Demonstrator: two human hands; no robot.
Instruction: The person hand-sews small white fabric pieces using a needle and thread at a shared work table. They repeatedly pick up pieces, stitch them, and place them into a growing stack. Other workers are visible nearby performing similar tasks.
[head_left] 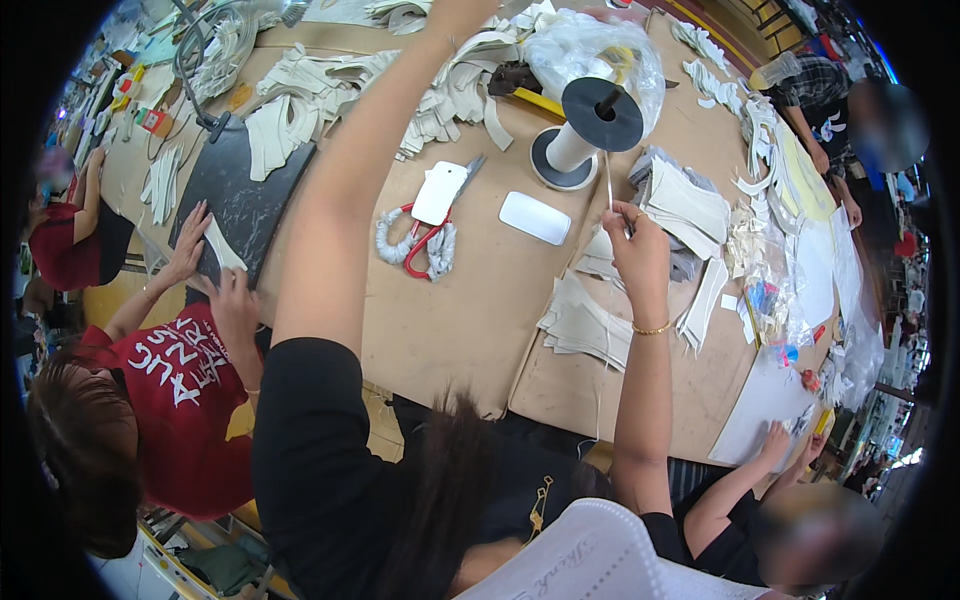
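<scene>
My right hand (640,250) pinches a narrow white tape (608,180) between thumb and fingers. The tape runs up to a large spool (572,150) with black flanges, standing upright on the table. A thin white strand (599,400) hangs below, near my right forearm. Stretched far across the table is my left forearm (345,200); its hand lies beyond the top edge. Between my arms lie scissors (428,240) with red, wrapped handles, partly under a white rounded piece (438,192). A second flat white rounded piece (535,218) lies beside the spool.
Stacks of cut white pieces (585,320) surround my right hand, and more white pieces (270,135) pile up at the far left. Behind the spool is a clear plastic bag (590,50). A co-worker in red (185,400) handles a white piece on a dark board (235,170); others sit at right.
</scene>
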